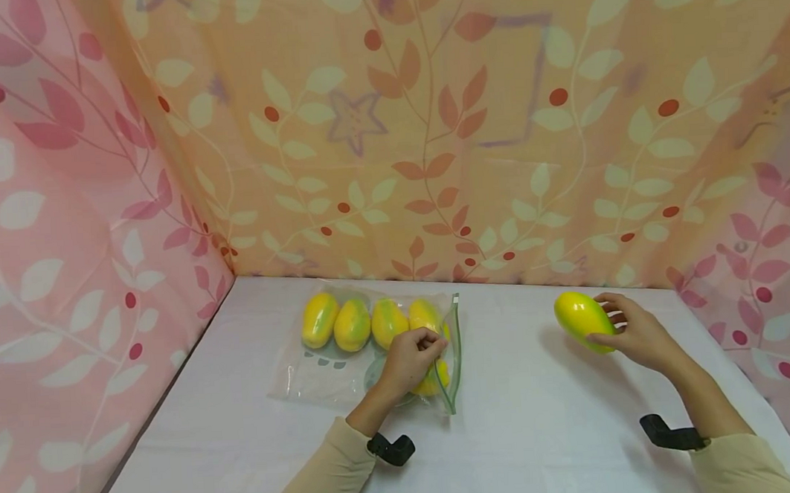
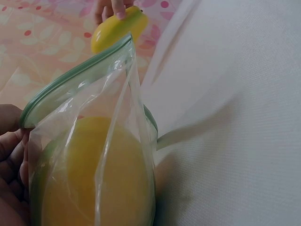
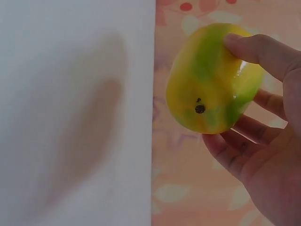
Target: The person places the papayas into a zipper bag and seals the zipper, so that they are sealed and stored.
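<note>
A clear zip bag (image 1: 299, 382) with a green zip edge (image 2: 70, 70) lies flat on the table, its mouth to the right. Several yellow mangoes (image 1: 320, 321) are inside it. My left hand (image 1: 408, 361) pinches the near layer of the bag's mouth, and the zip edges stand apart there. Off to the right, my right hand (image 1: 641, 334) grips a yellow-green mango (image 1: 578, 317) above the table, thumb on one side and fingers on the other. Its dark stem end (image 3: 200, 109) shows in the right wrist view.
A white cloth covers the table (image 1: 512, 434). Leaf-patterned fabric (image 1: 429, 125) hangs behind it and along both sides. Each wrist wears a black camera mount, such as the left one (image 1: 394, 450).
</note>
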A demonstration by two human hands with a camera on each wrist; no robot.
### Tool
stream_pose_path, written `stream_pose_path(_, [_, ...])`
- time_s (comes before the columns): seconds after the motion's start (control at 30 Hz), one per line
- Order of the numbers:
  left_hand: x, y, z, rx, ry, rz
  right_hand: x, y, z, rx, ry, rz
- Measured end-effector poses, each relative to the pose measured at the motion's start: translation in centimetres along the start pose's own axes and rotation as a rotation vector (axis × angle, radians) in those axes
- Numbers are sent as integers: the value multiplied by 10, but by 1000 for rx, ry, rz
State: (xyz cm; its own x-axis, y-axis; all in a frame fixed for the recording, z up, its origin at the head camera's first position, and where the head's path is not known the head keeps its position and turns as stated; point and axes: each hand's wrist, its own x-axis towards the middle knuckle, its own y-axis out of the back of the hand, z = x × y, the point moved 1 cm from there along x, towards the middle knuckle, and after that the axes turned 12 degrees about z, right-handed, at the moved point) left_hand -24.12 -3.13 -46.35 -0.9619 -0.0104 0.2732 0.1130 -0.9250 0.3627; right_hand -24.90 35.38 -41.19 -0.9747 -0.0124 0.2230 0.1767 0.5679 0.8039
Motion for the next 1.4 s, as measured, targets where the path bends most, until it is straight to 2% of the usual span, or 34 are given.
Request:
stream_pose_path(0.37, [0, 1, 1, 1, 3, -6, -3, -6, -25, 31, 67, -23])
stream_pose_path(0.77, [0, 1, 1, 5, 8, -9, -8, -24, -52, 77, 141, -67])
stream_pose_path(0.93, [1, 1, 1, 9, 3, -7, -10, -34, -62, 85, 183, -81])
stream_pose_path(1.4, [0, 0, 2, 17, 11, -10, -16, -68, -84, 105, 207, -198])
